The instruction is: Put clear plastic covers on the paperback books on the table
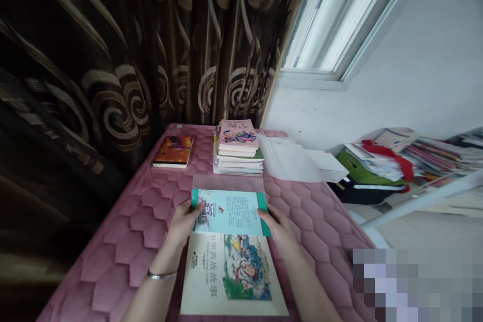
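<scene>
A book lies open, covers up, on the pink quilted surface (124,241). Its near cover (232,274) shows a colourful drawing; its far cover (230,211) is teal and white. A clear plastic sleeve (226,182) sticks out past the far cover's edge. My left hand (184,221) grips the far cover's left edge, fingers curled around it. At the right edge my right hand (277,226) holds the same cover. A thin bracelet circles my left wrist.
A stack of several books (238,148) with a pink one on top stands further back. An orange book (172,151) lies to its left. Clear plastic sleeves (287,158) lie at the right. Dark patterned curtains (124,60) hang behind. Cluttered papers (396,161) sit right.
</scene>
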`<state>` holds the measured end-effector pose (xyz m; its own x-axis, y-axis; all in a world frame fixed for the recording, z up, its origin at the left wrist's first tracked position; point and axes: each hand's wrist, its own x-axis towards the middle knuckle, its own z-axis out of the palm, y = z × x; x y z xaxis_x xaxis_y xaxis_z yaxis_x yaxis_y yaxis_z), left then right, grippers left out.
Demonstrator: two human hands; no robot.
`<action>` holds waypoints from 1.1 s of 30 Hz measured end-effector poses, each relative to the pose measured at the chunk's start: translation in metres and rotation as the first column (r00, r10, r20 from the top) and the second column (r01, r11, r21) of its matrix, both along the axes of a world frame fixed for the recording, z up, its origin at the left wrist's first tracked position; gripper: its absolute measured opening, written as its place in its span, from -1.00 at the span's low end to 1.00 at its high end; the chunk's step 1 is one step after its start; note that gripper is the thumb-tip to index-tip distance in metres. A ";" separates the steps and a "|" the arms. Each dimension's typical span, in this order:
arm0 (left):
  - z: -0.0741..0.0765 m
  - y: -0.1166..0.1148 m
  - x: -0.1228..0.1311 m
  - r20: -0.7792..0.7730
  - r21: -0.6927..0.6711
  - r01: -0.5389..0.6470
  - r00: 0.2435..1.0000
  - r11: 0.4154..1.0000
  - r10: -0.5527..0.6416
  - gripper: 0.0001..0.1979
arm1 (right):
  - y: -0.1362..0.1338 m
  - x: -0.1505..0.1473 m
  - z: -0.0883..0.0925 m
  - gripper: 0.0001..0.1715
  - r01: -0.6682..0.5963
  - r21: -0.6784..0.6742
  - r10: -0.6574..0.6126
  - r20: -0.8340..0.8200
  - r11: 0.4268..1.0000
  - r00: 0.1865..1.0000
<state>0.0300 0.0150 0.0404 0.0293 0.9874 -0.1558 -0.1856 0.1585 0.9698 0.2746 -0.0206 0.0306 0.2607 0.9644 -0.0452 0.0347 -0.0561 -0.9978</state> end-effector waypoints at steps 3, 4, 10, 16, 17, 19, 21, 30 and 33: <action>-0.002 0.001 -0.001 -0.030 0.021 -0.010 0.999 1.000 0.010 -0.58 | 0.000 0.002 -0.002 -0.56 -0.020 0.018 0.020 0.004 1.000 1.000; -0.003 0.001 -0.001 -0.042 0.024 -0.010 0.999 1.000 0.011 -0.59 | 0.000 0.002 -0.003 -0.54 -0.021 0.020 0.021 0.010 1.000 1.000; -0.001 0.001 -0.001 -0.126 0.067 -0.029 0.991 0.997 0.037 -0.57 | 0.001 -0.006 -0.011 -0.46 0.072 0.075 -0.082 0.139 0.995 0.987; 0.001 0.004 -0.006 -0.097 0.025 -0.033 0.995 0.999 0.036 -0.62 | 0.001 -0.013 -0.015 -0.41 0.107 0.073 -0.114 0.096 0.992 0.989; 0.001 0.004 -0.006 -0.067 0.005 -0.023 0.997 1.000 0.024 -0.62 | 0.001 -0.013 -0.016 -0.41 0.105 0.062 -0.109 0.066 0.993 0.992; 0.000 0.004 -0.006 -0.027 -0.017 -0.010 1.000 1.000 0.010 -0.61 | 0.001 -0.012 -0.019 -0.42 0.105 0.038 -0.105 -0.009 0.994 0.994; -0.001 0.004 -0.005 -0.023 -0.006 -0.011 1.000 1.000 0.011 -0.60 | 0.001 -0.012 -0.021 -0.43 0.094 0.027 -0.092 -0.086 0.995 0.992; -0.001 0.003 -0.004 -0.144 0.076 -0.057 0.987 0.996 0.067 -0.53 | 0.000 -0.015 -0.015 -0.43 0.138 0.058 -0.143 0.089 0.989 0.986; 0.002 0.002 -0.005 -0.103 0.047 -0.032 0.994 0.998 0.037 -0.56 | 0.000 -0.019 -0.012 -0.42 0.182 0.079 -0.191 0.138 0.980 0.972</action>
